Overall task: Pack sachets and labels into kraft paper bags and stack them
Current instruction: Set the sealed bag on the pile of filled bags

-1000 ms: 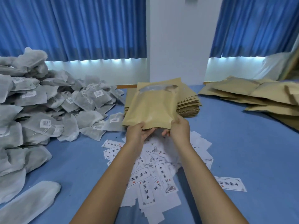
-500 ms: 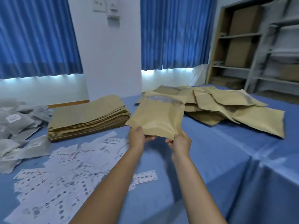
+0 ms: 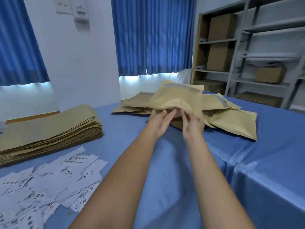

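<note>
Change: half a second ago both hands held the packed kraft bag [image 3: 178, 98] up in the air, short of the pile; now it lies on top of the pile of packed bags [image 3: 231, 121] and the grip has loosened.
View: head camera, looking forward and down along both forearms.
Left hand [image 3: 158, 123]: stretched far forward, palm turned to the right, fingers straight, tips at the near edge of the packed kraft bag; it grips nothing.
Right hand [image 3: 193, 124]: just beside the left, fingers spread and pointing up, tips touching the underside of the bag's near edge; nothing is pinched.
Packed kraft bag: far centre, topmost on the pile, its sealed strip turned away, its near edge sagging over the fingers.
Pile of packed bags: far right of centre on the blue tablecloth [image 3: 165, 162], bags lying crosswise and overlapping.
Flat kraft bags [image 3: 49, 128]: a neat, thick stack at the left, well apart from the pile.
Labels [image 3: 49, 184]: white printed slips scattered near left, just in front of the flat stack; print blurred.
Background: blue curtains [image 3: 153, 35] on the far wall, grey shelves [image 3: 264, 55] at the far right with cardboard boxes [image 3: 219, 28].
</note>
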Tool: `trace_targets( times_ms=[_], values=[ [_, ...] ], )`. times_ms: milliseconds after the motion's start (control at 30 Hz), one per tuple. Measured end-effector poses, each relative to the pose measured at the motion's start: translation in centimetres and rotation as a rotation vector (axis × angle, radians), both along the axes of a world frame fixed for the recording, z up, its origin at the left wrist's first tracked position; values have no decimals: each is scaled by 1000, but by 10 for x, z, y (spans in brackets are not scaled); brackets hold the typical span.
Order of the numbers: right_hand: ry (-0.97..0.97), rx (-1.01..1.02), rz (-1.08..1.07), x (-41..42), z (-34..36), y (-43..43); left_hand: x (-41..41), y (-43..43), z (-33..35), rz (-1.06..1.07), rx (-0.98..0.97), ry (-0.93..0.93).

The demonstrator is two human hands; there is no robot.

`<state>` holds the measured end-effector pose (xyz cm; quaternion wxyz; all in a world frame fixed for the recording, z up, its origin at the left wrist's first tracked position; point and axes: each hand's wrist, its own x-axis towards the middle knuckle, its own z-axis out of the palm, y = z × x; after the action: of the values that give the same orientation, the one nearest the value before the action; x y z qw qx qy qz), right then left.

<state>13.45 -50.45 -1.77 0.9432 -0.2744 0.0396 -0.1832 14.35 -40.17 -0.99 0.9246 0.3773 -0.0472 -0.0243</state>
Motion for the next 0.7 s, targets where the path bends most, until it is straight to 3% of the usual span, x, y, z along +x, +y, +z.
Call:
trace_targets(
  times_ms=[67,200,300,433,533,567,633,700],
  values=[
    [-41,53,109,21,19,-9,7,-9,16,-105,60,5],
    [29,-101,243,37,14,-4,3,-16,4,-123,466,-20],
    [75,-162,347,35,-6,25,2,-10,-11,-84,659,-14],
    [132,-192,446,25,-27,72,2,18,-23,217,1140,-60],
    [106,-140,508,17,-36,107,-6,84,-31,694,1354,-199],
    [113,-134,517,15,-39,118,-6,116,-33,888,1517,-206],
    [149,-234,545,7,-47,141,-8,188,-41,1060,1972,-43],
    [185,-344,584,-2,-59,160,-18,255,-53,848,2335,342]
  ],
)
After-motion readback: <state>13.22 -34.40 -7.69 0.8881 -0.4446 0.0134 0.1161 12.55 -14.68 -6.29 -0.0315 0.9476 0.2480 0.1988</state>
